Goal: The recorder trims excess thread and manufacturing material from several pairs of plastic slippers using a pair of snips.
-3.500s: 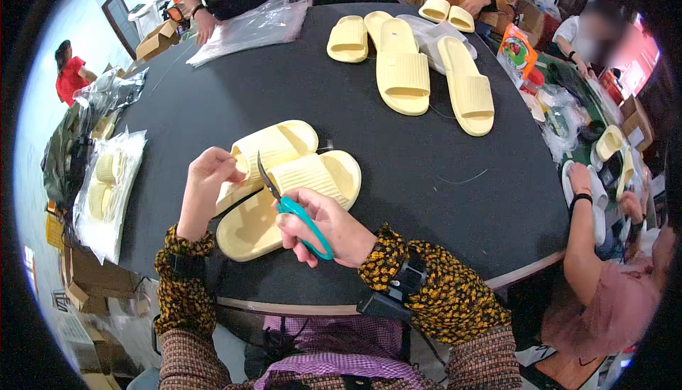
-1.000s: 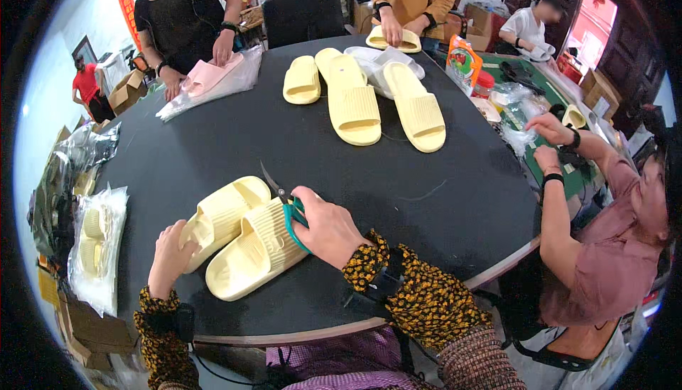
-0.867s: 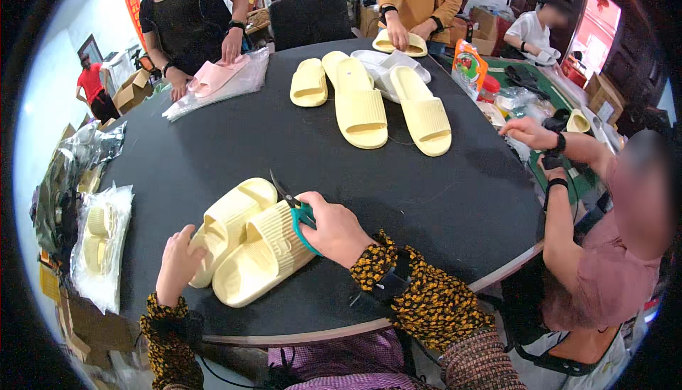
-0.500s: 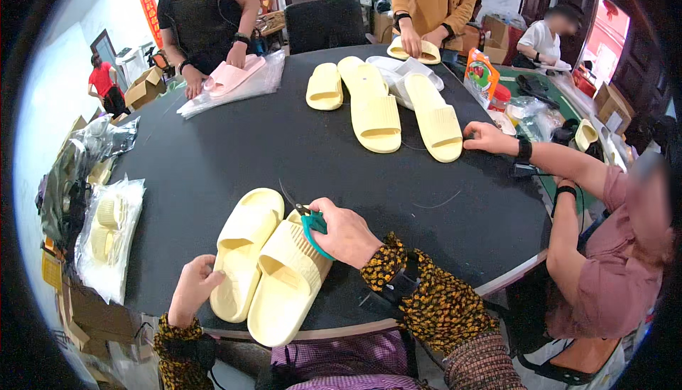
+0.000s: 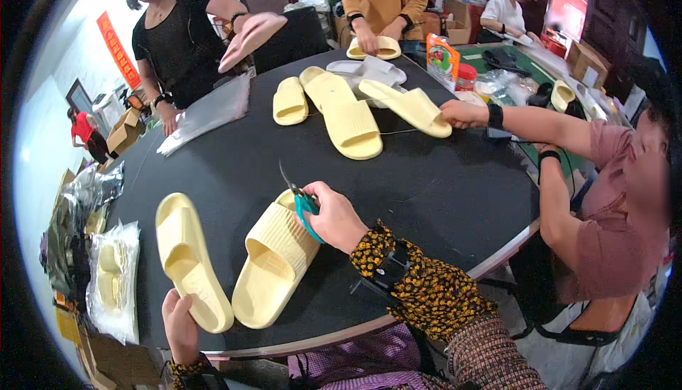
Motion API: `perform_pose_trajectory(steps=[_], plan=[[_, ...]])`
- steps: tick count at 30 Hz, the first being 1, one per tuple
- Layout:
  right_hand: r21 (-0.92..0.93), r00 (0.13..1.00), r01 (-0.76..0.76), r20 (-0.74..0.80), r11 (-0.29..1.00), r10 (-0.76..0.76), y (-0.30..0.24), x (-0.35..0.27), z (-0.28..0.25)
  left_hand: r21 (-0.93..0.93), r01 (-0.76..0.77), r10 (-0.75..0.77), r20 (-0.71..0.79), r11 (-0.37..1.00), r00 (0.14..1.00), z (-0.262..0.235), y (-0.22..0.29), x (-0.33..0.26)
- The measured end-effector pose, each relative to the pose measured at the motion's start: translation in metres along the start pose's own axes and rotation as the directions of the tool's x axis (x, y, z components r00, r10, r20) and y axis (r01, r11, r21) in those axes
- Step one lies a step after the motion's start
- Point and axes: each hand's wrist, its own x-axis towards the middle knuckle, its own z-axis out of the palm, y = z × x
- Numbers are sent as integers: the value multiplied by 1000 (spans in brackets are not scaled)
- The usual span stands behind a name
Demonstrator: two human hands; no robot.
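Note:
My left hand (image 5: 181, 325) pinches the heel edge of a pale yellow slide slipper (image 5: 186, 258), thumb on the footbed. This slipper is angled, its toe away from me. Beside it a second yellow slipper (image 5: 273, 266) lies sole down with its ribbed strap up. My right hand (image 5: 337, 218) is closed round small scissors (image 5: 307, 212) with teal handles, their dark curved blades pointing away from me. The scissors and fingers are at the second slipper's toe and strap side; whether the fingers also grip it is hidden.
Across the dark round table (image 5: 426, 212) lie more yellow slippers (image 5: 352, 123) and grey ones (image 5: 369, 70). A co-worker's hand (image 5: 465, 114) holds one at the right. Bagged slippers (image 5: 114, 280) lie at the left edge. Another person holds a pink slipper (image 5: 249, 38) over clear bags (image 5: 213, 113).
My left hand has drawn its slipper leftward, away from the other, and turned it. The co-worker at right has tilted a slipper; the person at far left has raised the pink one.

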Motion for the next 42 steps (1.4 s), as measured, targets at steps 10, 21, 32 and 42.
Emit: perform_pose_trajectory(steps=[10, 21, 32, 42], plan=[[-3, 988, -91, -123, 996, 90, 6, 12, -16, 19, -174, 175, -77, 984, 981, -8, -9, 13], [68, 947, -177, -260, 982, 189, 25, 20, -12, 129, -279, 275, 49, 952, 960, 77, -17, -9], [192, 962, -159, -190, 968, 196, 27, 16, 2, 181, -350, 342, 72, 919, 937, 83, -30, -3], [368, 941, -336, 172, 867, 292, -2, 9, -15, 291, -393, 398, 45, 872, 916, 77, -25, 0]])
